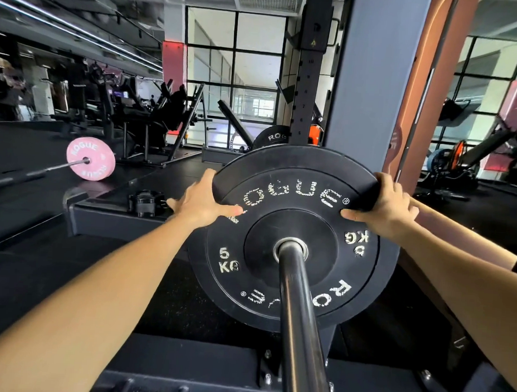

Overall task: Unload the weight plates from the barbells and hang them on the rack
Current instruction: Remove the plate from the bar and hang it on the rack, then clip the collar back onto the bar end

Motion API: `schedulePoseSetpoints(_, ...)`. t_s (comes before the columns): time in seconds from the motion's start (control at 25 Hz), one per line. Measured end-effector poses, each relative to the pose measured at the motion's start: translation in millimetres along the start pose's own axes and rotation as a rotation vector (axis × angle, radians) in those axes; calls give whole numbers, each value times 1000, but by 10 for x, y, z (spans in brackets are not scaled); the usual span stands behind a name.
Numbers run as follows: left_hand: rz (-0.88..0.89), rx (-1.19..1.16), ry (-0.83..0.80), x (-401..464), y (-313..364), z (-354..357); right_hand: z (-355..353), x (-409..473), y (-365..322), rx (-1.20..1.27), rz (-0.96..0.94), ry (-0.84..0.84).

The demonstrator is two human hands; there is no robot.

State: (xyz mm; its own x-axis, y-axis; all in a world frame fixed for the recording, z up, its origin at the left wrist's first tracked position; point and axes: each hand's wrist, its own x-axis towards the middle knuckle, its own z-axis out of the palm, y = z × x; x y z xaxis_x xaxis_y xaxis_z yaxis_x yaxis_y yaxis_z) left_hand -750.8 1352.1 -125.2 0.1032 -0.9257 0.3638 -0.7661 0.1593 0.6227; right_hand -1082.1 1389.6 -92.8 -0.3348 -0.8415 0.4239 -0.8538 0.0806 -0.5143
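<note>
Far left, a pink plate (90, 159) sits on the end of another barbell lying on the dark floor, well apart from the work in hand. Nearer, a black collar clamp (145, 202) rests on the raised platform edge (100, 217), just beside the left hand (201, 200). That hand clasps the upper left rim of the black 5 kg plate (292, 236), thumb laid across the front face and the fingers curled out of sight behind the rim. The plate is threaded on the barbell sleeve (297, 311), which runs toward the camera, and another dark plate seems to sit close behind it. The right hand (390, 207) grips the upper right rim the same way, thumb forward, fingers wrapped behind. Judging by the marking, the plate is light for two hands, stiff and rubber-coated, so it should offer good friction; the rim at opposite sides looks the sound hold, pulled level along the sleeve so the centre ring does not bind. The dark rack upright (310, 78) stands just behind.
</note>
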Motion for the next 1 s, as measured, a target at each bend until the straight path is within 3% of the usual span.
schedulePoseSetpoints(0.24, -3, 67, -14, 301, -361, -742, -44, 57, -1024, 142, -306, 12)
schedulePoseSetpoints(0.48, -71, 170, 35, 708, -1032, -1317, 513, 144, -2262, 124, -491, -138)
schedulePoseSetpoints(0.64, -92, 156, -35, 821, -1449, -1301, 961, 181, -2685, 65, -486, -234)
schedulePoseSetpoints(0.84, -58, 168, -235, 752, -1793, -965, 1586, 103, -3012, -80, -445, -380)
schedulePoseSetpoints(1.0, -59, 234, -156, 812, -1888, -863, 2051, 28, -3108, -222, -391, -523)
